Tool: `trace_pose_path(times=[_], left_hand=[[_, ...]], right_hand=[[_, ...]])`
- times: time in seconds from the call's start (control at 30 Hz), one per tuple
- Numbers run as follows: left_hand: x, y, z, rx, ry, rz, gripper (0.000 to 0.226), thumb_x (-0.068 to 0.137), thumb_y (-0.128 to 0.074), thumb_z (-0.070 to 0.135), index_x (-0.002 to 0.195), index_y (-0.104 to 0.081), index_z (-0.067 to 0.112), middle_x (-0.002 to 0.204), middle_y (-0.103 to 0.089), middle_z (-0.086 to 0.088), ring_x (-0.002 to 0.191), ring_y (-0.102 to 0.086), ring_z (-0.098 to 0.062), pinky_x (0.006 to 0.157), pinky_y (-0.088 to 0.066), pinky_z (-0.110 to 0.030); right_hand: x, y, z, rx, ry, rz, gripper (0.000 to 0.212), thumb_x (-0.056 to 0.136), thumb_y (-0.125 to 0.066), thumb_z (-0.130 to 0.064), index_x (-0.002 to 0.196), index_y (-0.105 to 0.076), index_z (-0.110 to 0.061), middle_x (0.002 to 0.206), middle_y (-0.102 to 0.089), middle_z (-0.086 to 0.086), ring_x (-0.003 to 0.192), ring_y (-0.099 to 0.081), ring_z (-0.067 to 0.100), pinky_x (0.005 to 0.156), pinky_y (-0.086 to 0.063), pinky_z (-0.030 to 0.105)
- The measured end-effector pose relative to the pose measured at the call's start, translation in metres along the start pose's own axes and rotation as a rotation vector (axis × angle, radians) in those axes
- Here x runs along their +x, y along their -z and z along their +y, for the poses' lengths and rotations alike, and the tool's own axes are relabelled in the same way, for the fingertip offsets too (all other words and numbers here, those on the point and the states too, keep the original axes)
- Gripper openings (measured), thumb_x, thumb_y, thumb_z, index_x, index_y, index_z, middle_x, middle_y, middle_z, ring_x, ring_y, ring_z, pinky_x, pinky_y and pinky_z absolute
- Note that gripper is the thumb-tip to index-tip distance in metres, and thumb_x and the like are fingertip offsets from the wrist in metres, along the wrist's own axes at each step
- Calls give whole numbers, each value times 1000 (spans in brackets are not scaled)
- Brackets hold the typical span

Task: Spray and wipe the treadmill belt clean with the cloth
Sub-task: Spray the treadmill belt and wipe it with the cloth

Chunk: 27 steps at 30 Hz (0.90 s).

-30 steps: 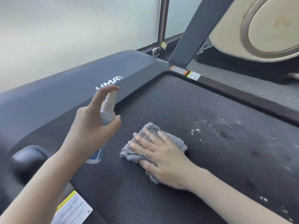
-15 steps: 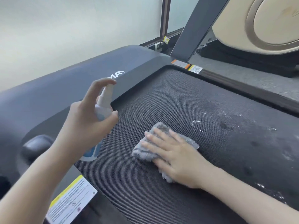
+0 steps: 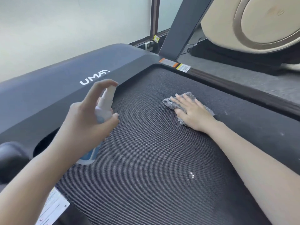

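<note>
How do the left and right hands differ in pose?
The left hand grips a white-and-blue spray bottle, index finger on its nozzle; the right hand lies flat, fingers straight, on a fluffy grey cloth. The left hand is raised above the black woven treadmill belt; the right hand presses down on it. Both are bare.

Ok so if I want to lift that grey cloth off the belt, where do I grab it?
Probably the bunched edge of the grey cloth sticking out beyond the fingertips of the right hand, pinched from above. The hand lies flat on the rest, pressing it onto the treadmill belt, and the left hand is busy holding the spray bottle.
</note>
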<state>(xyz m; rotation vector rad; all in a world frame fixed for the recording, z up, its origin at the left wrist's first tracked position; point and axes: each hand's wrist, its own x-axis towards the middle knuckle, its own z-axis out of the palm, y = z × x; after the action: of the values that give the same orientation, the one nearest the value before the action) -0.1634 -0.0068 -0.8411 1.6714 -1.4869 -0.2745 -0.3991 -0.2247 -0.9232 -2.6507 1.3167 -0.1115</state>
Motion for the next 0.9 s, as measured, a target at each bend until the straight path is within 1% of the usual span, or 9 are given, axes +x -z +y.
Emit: trace_pose_path(times=[0.13,0.3,0.37,0.47,0.57,0.63,0.8,0.87,0.9], left_hand=[[4,-8,3,-7,5,-8,58,81,-66,9,120,-44,46,64,-64,-22,51,-61,-35,64,-58,-46],[8,-16,6,8,-14,5,59,78,-67,12,119,-46,49,66,-65,-8,49,-60,-29,59,-58,-48],[9,-19,4,0,-22,18,61,77,-69,11,118,-47,50,68,-66,0,48,-61,-22,58,-57,-48],[10,-25,2,-18,-52,42,64,75,-71,8,116,-49,52,73,-67,6,47,-60,-13,57,-58,-42],[11,-28,0,1,-71,36,65,74,-73,10,116,-48,54,73,-67,8,46,-61,-11,47,-54,-32],[13,-29,-2,13,-80,16,66,74,-73,11,117,-48,54,74,-67,8,48,-62,-13,46,-54,-31],[10,-22,0,-17,-78,-8,62,75,-70,15,117,-46,54,73,-66,4,49,-61,-16,51,-55,-34],[7,-18,1,-45,-61,-25,55,79,-70,22,118,-46,53,67,-65,-3,49,-60,-25,55,-57,-40],[6,-16,2,-52,-51,-40,53,79,-68,26,118,-45,54,65,-63,-10,49,-59,-31,55,-57,-44]], right_hand=[[21,5,26,-16,-108,-9,50,100,-19,-46,148,-6,-42,157,2,-17,144,6,4,118,4,38],[36,16,57,2,-231,18,50,101,-20,-44,149,-7,-37,158,0,-13,145,5,6,118,4,38],[42,18,71,1,-291,22,50,101,-20,-45,149,-7,-37,158,-1,-13,145,4,7,118,3,38],[47,21,91,2,-378,45,51,101,-19,-46,149,-7,-35,158,-1,-12,145,2,7,118,3,38],[49,20,98,-25,-379,60,51,101,-20,-46,149,-7,-36,158,-2,-13,145,1,5,117,2,38],[48,21,96,0,-381,41,50,101,-21,-43,149,-7,-36,158,-1,-13,145,2,6,117,3,37],[37,22,80,20,-372,-2,48,102,-20,-42,148,-7,-41,157,3,-14,145,6,8,117,6,38],[29,17,69,5,-342,-10,48,102,-19,-43,147,-7,-42,157,3,-15,145,6,8,117,6,39],[24,14,62,0,-323,-12,48,101,-19,-43,147,-6,-43,157,3,-15,145,7,8,117,6,39]])
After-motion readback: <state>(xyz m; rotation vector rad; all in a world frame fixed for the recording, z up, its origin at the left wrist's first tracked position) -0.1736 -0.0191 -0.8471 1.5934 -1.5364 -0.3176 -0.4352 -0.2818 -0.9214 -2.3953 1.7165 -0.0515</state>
